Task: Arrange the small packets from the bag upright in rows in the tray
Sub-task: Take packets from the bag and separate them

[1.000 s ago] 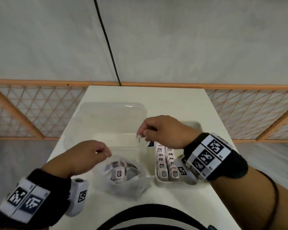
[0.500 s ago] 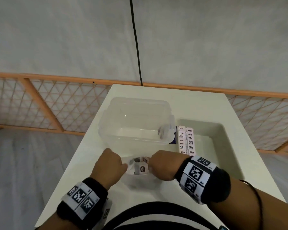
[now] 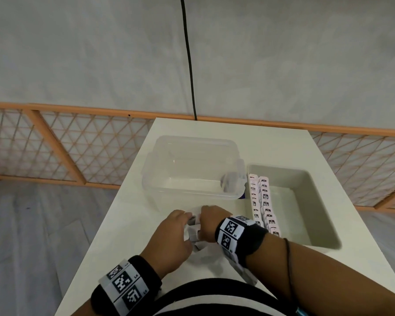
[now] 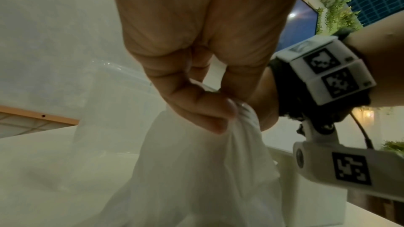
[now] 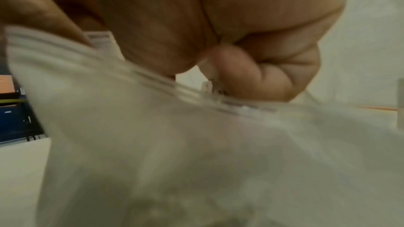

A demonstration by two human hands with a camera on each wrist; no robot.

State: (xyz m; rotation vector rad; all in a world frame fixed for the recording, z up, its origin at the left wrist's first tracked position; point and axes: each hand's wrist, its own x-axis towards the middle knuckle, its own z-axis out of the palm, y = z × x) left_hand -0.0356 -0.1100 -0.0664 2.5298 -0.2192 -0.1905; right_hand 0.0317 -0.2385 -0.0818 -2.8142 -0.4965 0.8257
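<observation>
The translucent zip bag [image 3: 203, 249] lies near the table's front edge, with white packets [image 3: 193, 221] showing in its mouth. My left hand [image 3: 173, 236] pinches the bag's [image 4: 196, 170] rim between thumb and fingers [image 4: 218, 110]. My right hand [image 3: 209, 224] is at the bag's mouth from the right, fingers curled. In the right wrist view the bag's [image 5: 174, 144] film and ridged rim hide the fingertips of my right hand [image 5: 251, 75], so what they hold is unclear. The grey tray [image 3: 315, 190] holds two rows of upright packets [image 3: 263, 201] along its left wall.
A clear plastic tub [image 3: 192, 169] stands just behind the bag and left of the tray. The white table [image 3: 237, 133] ends at an orange lattice fence [image 3: 78, 144]. The tray's right part [image 3: 294, 215] holds nothing.
My right hand came back from the tray to the bag and reached into its mouth. Both hands now sit closer together over the bag. The head view swung left.
</observation>
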